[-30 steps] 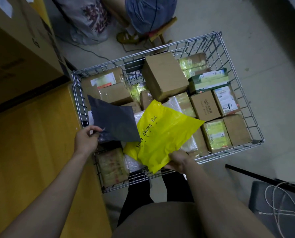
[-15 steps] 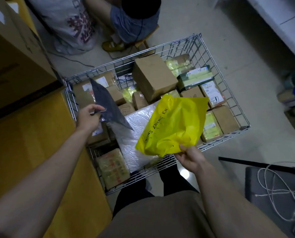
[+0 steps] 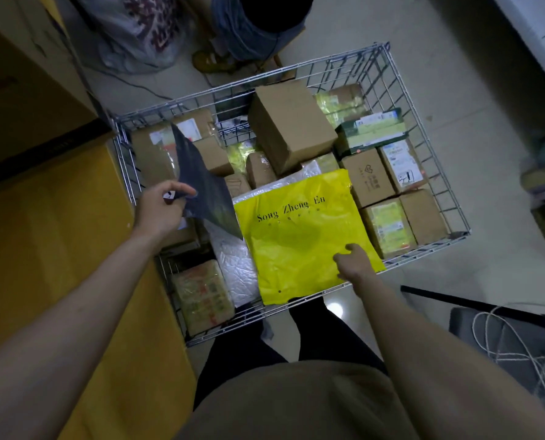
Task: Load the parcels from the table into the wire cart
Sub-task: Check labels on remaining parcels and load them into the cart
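I see the wire cart on the floor w/ the yellow table along its left side. Yellow mailer bag lies flat in the cart's near half, on top of a white bubble mailer; its long axis runs near-to-far, printed text across the far end, near edge hanging over the cart's near rim. My right hand rests on the bag's near-right corner, fingers curled loosely on the surface; can't tell if it's pinching or just touching. Left hand is over the cart's left rim, pinching a dark grey mailer by its lower edge, thumb on top. Grey mailer is held up off the load, tilted on edge, long axis pointing toward the cart's far-left corner. Rest of the cart: cardboard boxes, biggest one tilted at far-centre, taped parcels along the right wall.
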